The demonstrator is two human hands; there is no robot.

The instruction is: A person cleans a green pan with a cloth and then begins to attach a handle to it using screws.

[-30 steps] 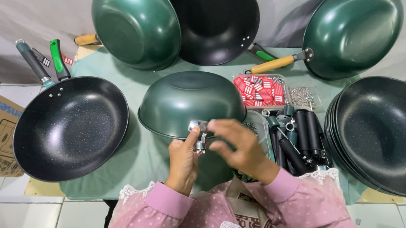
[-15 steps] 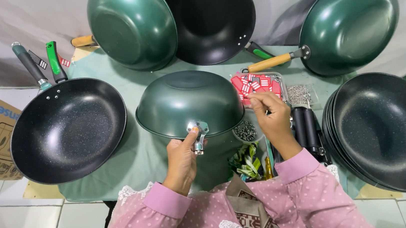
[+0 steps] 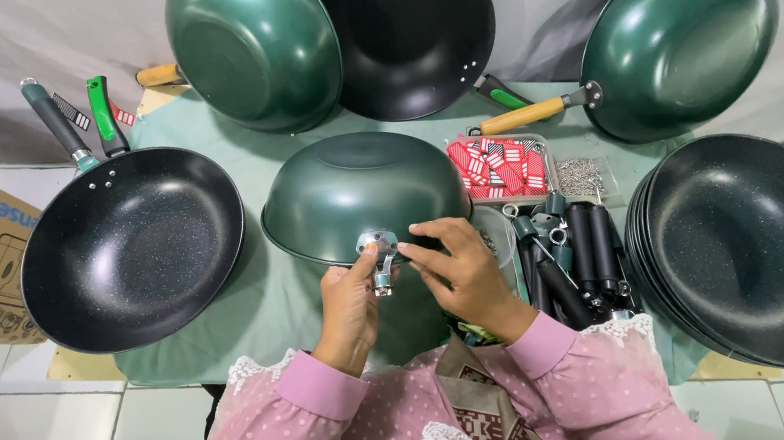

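Your left hand (image 3: 350, 304) fingers pinch the small metal handle bracket (image 3: 379, 250) at the rim of the upturned green wok (image 3: 360, 194); your right hand (image 3: 463, 271) fingers close on the same bracket from three o'clock, fingertips touching it. The wok lies bottom-up at the middle of the green surface (image 3: 265, 306). At nine o'clock sits a black speckled pan (image 3: 133, 247) with its handle fitted. At three o'clock lie black handles (image 3: 585, 253), and beyond them a stack of black pans (image 3: 754, 250). At one o'clock is a tray of red tags (image 3: 500, 165). At twelve o'clock two pans lean on the wall, one green (image 3: 253, 50), one black (image 3: 420, 28).
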